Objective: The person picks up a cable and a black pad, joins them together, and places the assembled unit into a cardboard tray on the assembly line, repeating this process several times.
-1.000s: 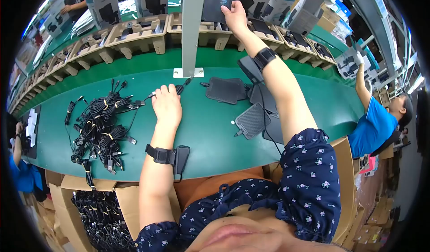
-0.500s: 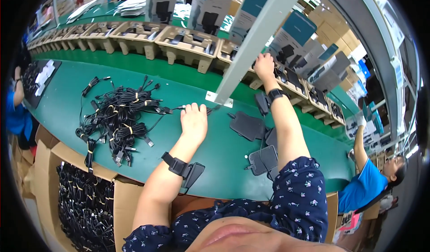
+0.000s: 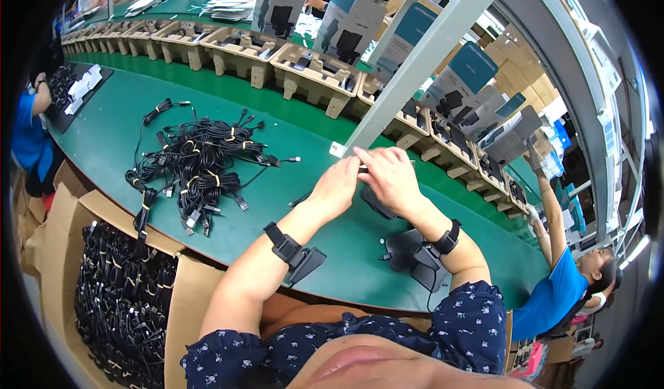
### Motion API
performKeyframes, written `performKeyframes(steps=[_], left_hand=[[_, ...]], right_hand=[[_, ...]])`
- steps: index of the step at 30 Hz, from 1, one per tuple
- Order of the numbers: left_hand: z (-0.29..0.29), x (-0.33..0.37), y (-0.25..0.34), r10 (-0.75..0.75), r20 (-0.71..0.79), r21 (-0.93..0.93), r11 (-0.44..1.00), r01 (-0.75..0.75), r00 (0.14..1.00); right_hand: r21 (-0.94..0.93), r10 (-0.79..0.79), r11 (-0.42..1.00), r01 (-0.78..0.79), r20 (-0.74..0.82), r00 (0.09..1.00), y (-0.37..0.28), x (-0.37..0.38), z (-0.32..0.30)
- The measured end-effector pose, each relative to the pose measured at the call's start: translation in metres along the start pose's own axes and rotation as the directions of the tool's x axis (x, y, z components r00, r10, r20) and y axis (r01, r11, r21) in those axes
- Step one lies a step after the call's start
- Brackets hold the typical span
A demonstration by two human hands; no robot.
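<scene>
My left hand (image 3: 337, 187) and my right hand (image 3: 391, 179) meet over the green table, in front of the grey post's foot. Both are closed, fingertips together, around a black cable (image 3: 301, 198) that the hands mostly hide; a short end sticks out beside my left hand. To their left lies a pile of black cable bundles (image 3: 197, 160) with pale ties and metal plugs. Flat black pad-like devices (image 3: 401, 250) lie below my right hand, partly covered by my forearm. Each wrist wears a black strap with a small device.
Brown moulded trays (image 3: 315, 70) with black parts line the green conveyor behind the table, with upright printed boxes (image 3: 349, 25) beyond. A grey post (image 3: 415, 77) rises before me. A carton (image 3: 180, 306) full of cables stands lower left. Co-workers (image 3: 564, 288) in blue work at both sides.
My right hand has come back from the trays to my left hand, which has shifted right and closed. The view has turned slightly. The right-hand co-worker reaches further towards the trays.
</scene>
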State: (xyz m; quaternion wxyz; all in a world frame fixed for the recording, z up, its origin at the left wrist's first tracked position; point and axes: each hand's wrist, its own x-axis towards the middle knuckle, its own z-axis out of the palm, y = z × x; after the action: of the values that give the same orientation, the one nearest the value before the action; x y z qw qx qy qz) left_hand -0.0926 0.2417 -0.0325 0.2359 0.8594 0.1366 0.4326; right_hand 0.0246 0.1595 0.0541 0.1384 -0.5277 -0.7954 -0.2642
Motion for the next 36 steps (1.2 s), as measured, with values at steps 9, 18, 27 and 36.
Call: performKeyframes(steps=[9, 18, 27, 36], left_hand=[[-0.028, 0.019, 0.003, -0.488, 0.348, -0.149, 0.814, 0.561, 0.8], [0.01, 0.002, 0.024, -0.116, 0.62, -0.777, 0.046, 0.628, 0.776], [0.002, -0.001, 0.023, -0.202, 0.71, -0.644, 0.202, 0.738, 0.674], [0.019, -0.01, -0.013, -0.466, 0.336, -0.538, 0.618, 0.573, 0.818]], right_hand=[[0.688, 0.681, 0.415, -0.595, 0.199, 0.705, 0.012, -0.027, -0.01], [0.457, 0.586, 0.747, -0.483, -0.11, 0.803, 0.01, -0.033, 0.0], [0.273, -0.03, 0.961, -0.039, 0.244, 0.969, 0.02, -0.043, -0.013], [-0.115, 0.294, 0.952, -0.282, 0.1, 0.951, 0.034, -0.043, -0.024]])
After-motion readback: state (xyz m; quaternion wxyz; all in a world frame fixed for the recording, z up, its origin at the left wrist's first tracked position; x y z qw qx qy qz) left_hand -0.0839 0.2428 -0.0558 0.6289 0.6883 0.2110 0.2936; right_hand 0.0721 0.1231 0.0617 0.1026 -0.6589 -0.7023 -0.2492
